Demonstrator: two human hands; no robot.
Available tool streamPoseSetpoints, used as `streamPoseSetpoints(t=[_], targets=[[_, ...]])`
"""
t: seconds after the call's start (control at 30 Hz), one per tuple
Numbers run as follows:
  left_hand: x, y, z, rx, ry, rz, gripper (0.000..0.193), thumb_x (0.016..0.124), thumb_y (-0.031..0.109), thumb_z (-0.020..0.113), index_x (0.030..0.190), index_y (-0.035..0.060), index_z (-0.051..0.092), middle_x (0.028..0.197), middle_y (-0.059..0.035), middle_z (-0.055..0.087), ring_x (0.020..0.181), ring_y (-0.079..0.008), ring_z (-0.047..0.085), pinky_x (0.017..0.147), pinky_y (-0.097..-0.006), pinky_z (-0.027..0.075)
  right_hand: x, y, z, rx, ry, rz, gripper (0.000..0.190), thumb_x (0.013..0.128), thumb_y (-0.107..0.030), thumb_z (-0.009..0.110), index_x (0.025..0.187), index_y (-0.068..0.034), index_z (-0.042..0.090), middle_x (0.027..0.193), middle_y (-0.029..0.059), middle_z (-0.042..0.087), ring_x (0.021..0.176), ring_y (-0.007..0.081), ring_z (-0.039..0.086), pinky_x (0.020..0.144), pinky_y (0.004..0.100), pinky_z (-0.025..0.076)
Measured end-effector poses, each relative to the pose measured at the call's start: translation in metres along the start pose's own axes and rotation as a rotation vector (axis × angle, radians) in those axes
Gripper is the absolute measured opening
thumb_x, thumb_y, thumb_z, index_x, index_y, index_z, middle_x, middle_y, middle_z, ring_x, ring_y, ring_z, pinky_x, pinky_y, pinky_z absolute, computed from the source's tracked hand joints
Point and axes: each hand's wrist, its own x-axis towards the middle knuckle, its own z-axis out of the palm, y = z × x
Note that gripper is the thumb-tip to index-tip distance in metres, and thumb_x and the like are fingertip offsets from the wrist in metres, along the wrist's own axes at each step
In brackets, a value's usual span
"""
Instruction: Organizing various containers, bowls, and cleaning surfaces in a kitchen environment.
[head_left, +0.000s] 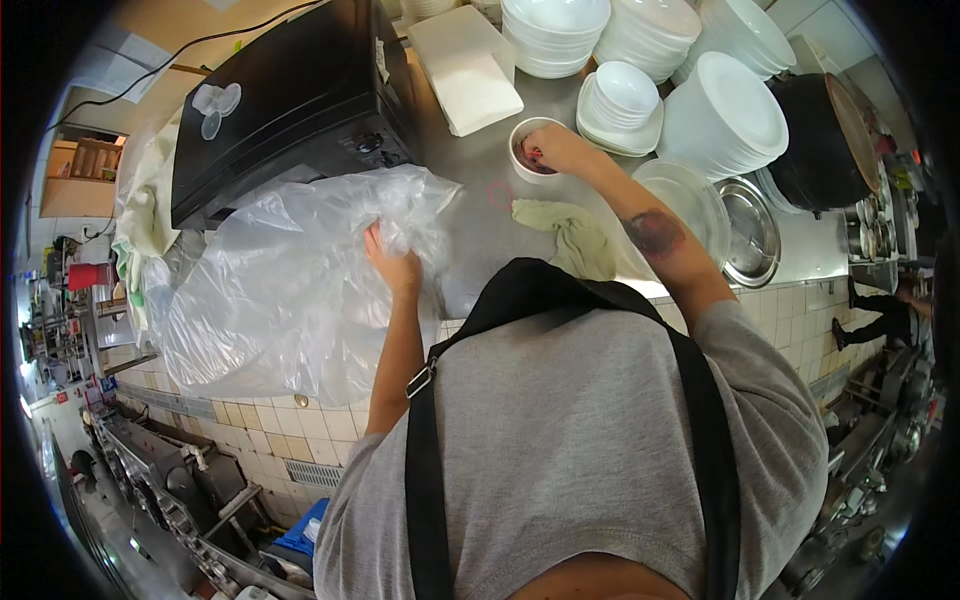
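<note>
A large clear plastic bag (277, 292) spreads over the left part of the steel counter (480, 255), and my left hand (394, 262) grips its gathered end. My right hand (551, 148) reaches into a small white tub (534, 177); something red shows at the fingertips, perhaps rubber bands, but the tub's contents are partly covered by the fingers. A thin pink ring (500, 196), like a rubber band, lies on the counter between the tub and the bag. Just below the tub is a crumpled pale green cloth (581, 232).
A black microwave oven (285, 105) stands at the left, with small clear lids on top. Behind are a white container (465, 45) and stacked white bowls (555, 37). Stacked plates (727, 112), a clear round container (675, 187), a steel tray (754, 232) and a dark pot (810, 142) stand right.
</note>
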Motion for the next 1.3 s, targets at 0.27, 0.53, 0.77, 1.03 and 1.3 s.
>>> streamPoseSetpoints(t=[0.27,0.53,0.77,1.03,1.3], targets=[[0.002,0.001,-0.001,0.04,-0.032,-0.032,0.042,0.071,0.007,0.054,0.112,0.0017,0.048,0.11,-0.0162,0.049,0.106,-0.0343,0.044,0.09,-0.0411,0.033,0.033,-0.017,-0.046,-0.233,-0.66,0.067,0.031,0.068,-0.003,0.054,0.097,-0.011,0.064,0.092,0.0094,0.064,0.082,0.0239,0.06,0.068,0.0354,0.047],[0.004,0.002,-0.003,0.05,-0.025,0.017,0.039,0.072,0.009,0.055,0.11,0.003,0.05,0.109,-0.0156,0.05,0.106,-0.0335,0.044,0.087,-0.0426,0.034,0.019,-0.041,-0.101,0.019,-0.554,0.34,0.034,0.07,-0.003,0.052,0.101,-0.012,0.063,0.089,0.0106,0.064,0.072,0.0254,0.06,0.064,0.034,0.05],[0.0,-0.004,0.001,0.076,0.027,0.027,0.04,0.073,0.009,0.054,0.112,0.003,0.05,0.109,-0.0156,0.051,0.105,-0.034,0.045,0.087,-0.0433,0.034,-0.008,-0.056,-0.011,-0.223,0.138,0.03,0.014,0.072,-0.01,0.052,0.079,-0.003,0.062,0.075,0.0197,0.061,0.067,0.0349,0.06,0.064,0.0415,0.049],[0.004,0.002,0.005,-0.113,-0.001,-0.036,0.041,0.071,0.008,0.054,0.111,0.0022,0.049,0.108,-0.0168,0.049,0.102,-0.0364,0.045,0.087,-0.042,0.034,-0.03,-0.076,0.109,-0.233,0.174,0.107,0.013,0.073,-0.009,0.053,0.079,-0.002,0.061,0.077,0.0191,0.059,0.072,0.0363,0.061,0.064,0.0428,0.05],[-0.002,-0.012,0.005,-0.04,-0.044,-0.012,0.049,0.068,0.007,0.057,0.114,-0.001,0.046,0.112,-0.0191,0.047,0.107,-0.0377,0.043,0.092,-0.0415,0.032,-0.024,-0.08,0.013,0.077,0.662,0.122,0.011,0.075,-0.012,0.053,0.079,-0.002,0.056,0.078,0.0175,0.058,0.07,0.0359,0.06,0.062,0.0417,0.05]])
